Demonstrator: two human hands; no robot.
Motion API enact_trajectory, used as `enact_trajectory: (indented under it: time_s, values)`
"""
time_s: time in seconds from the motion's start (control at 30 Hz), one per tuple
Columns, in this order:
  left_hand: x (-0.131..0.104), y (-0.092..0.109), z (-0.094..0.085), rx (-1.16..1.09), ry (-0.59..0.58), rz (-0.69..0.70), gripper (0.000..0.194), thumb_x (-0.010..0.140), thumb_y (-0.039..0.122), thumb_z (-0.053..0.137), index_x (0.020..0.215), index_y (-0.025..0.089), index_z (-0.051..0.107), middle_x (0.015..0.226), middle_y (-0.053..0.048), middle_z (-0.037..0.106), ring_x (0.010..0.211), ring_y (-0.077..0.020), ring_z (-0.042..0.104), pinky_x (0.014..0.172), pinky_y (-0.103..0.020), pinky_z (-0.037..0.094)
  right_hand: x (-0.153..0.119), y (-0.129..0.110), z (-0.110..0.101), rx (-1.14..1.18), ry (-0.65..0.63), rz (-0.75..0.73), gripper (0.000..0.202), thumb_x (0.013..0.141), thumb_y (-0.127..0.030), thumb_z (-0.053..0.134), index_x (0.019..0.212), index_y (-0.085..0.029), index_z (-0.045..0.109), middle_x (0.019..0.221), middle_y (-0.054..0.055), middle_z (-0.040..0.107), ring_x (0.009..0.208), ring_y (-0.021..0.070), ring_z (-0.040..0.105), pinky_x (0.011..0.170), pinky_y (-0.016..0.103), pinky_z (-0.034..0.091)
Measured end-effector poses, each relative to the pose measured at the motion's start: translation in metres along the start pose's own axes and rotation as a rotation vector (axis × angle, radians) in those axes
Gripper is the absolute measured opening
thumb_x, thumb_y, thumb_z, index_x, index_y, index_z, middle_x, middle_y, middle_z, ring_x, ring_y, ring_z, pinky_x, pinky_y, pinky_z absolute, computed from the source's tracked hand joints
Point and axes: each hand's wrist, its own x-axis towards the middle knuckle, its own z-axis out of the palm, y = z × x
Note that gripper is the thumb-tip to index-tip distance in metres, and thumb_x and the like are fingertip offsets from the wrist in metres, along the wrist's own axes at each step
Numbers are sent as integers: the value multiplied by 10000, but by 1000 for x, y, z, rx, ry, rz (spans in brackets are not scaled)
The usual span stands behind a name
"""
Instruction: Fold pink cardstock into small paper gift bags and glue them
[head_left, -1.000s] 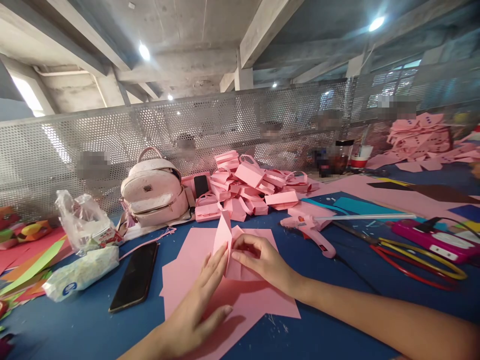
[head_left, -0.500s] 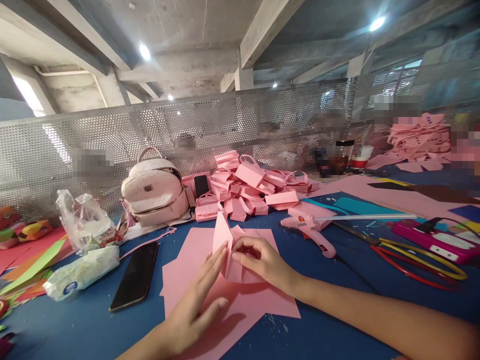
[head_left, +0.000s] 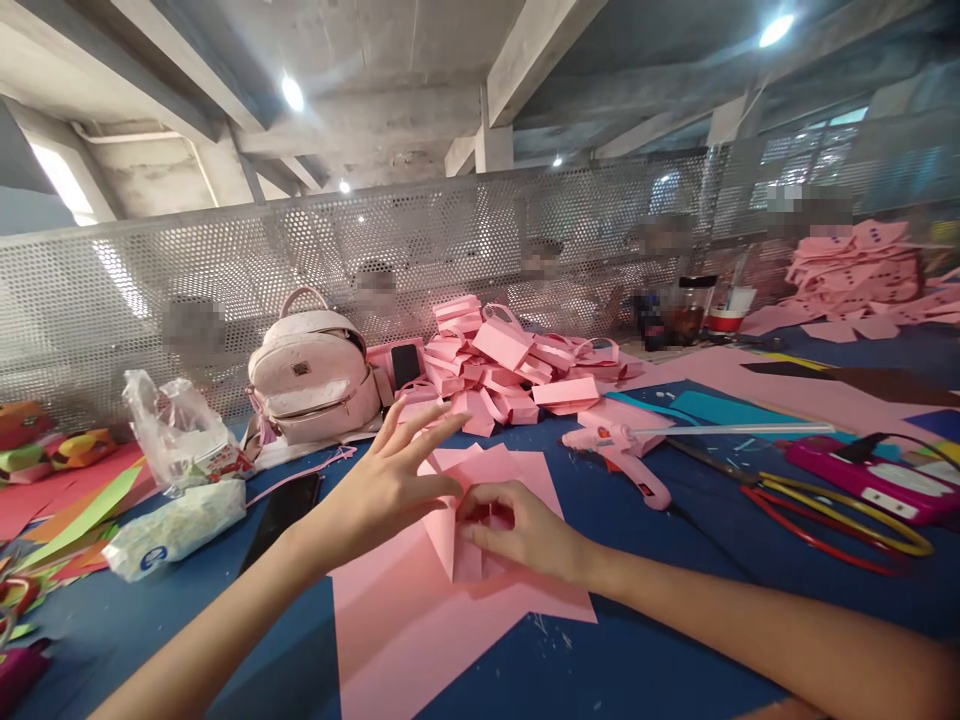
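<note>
Right hand (head_left: 521,530) pinching upright folded pink paper piece (head_left: 444,530) over flat angular pink paper sheets (head_left: 397,640), left hand (head_left: 397,490) spread beside it; loosened pinch could let folds spring open.

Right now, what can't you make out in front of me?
In the head view:
Phone: partly hidden by your left forearm.
Folded pink paper: part covered by your right hand.
Magenta item at left: cut off by frame edge.
People: blurred behind the mesh screen.
</note>
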Motion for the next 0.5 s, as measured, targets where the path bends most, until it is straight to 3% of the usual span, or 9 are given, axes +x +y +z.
enact_trajectory:
  time_s: [0.17,0.5]
  values:
    - [6,3,2,-56,-2,14,157,947,189,624,839,224,732,1547,-93,443,1461,-347,318,1175,-703,143,-1,-3,1,6,-5,9,91,772,-167,599,782,-175,689,774,7,674,725,155,546,681,269,406]
    - [4,4,8,-129,24,-2,172,954,160,602,839,228,711,1531,-90,460,1437,-325,355,1170,-689,193,-2,-2,2,16,-19,-7,77,767,-152,595,756,-172,668,732,-12,642,695,139,511,669,258,387]
